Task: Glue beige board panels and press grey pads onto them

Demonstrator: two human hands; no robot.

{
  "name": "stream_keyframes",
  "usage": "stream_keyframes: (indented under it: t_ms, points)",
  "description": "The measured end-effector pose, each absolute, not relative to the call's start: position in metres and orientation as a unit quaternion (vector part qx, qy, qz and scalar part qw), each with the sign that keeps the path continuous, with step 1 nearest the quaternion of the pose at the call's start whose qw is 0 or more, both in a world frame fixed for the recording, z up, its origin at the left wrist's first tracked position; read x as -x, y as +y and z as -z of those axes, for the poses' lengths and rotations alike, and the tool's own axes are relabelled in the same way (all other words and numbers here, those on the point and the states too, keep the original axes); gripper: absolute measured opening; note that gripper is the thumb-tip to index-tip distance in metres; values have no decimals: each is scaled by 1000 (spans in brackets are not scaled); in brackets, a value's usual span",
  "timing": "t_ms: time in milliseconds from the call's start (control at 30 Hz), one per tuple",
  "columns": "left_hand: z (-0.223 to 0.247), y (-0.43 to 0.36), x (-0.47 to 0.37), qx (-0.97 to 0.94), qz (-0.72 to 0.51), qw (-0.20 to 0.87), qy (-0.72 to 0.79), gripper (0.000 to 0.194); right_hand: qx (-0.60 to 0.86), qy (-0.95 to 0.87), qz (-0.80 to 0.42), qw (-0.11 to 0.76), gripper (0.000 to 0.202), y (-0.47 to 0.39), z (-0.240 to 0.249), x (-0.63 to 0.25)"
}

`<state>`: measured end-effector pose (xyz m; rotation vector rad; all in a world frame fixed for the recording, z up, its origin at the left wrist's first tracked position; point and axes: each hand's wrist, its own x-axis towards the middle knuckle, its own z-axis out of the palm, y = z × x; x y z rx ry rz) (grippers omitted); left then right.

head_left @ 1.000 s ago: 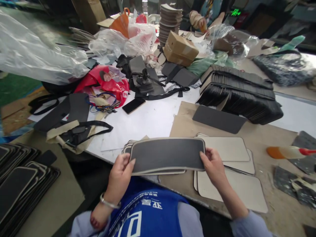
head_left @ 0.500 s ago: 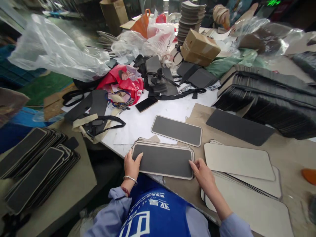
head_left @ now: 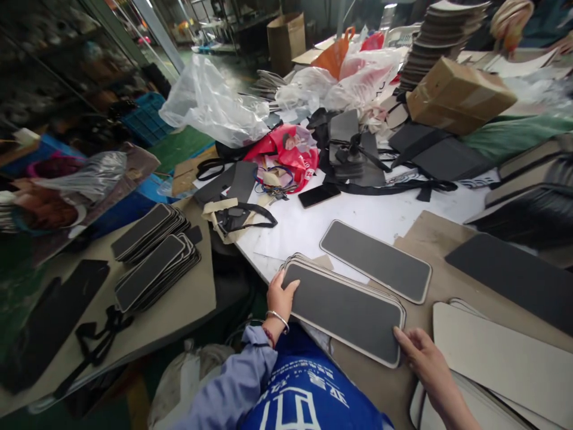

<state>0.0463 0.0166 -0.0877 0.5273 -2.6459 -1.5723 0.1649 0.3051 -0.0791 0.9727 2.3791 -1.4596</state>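
Observation:
A stack of dark grey rounded panels with pale rims [head_left: 344, 310] lies at the near edge of the table, between my hands. My left hand [head_left: 282, 297] grips the stack's left end, thumb on the top panel and fingers at the side. At the right end, my right hand [head_left: 418, 352] holds the edge, thumb against the top panel's corner and the other fingers curled. Just behind the stack, a single similar panel [head_left: 376, 260] lies flat. Large pale boards [head_left: 505, 358] are piled to the right, with a plain dark sheet [head_left: 514, 278] behind them.
Two piles of rimmed panels [head_left: 150, 272] and black straps [head_left: 101, 334] sit on a side table [head_left: 192, 298] at the left. A phone [head_left: 319, 194], a red bag [head_left: 298, 152], plastic bags and a cardboard box [head_left: 459, 95] lie farther back. A gap separates the tables.
The view has swung left, showing more of the side table and shifting the main table's things rightward. Both hands remain at the ends of the panel stack.

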Motion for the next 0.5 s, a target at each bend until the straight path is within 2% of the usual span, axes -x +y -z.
stream_keyframes:
  t_ms: [100, 500]
  points:
    - [87, 16, -45, -170, 511, 10, -843, 42, -341, 771, 525, 115, 45, 305, 81, -166]
    - [85, 13, -45, -175, 467, -27, -867, 41, -352, 729, 576, 113, 46, 299, 69, -164]
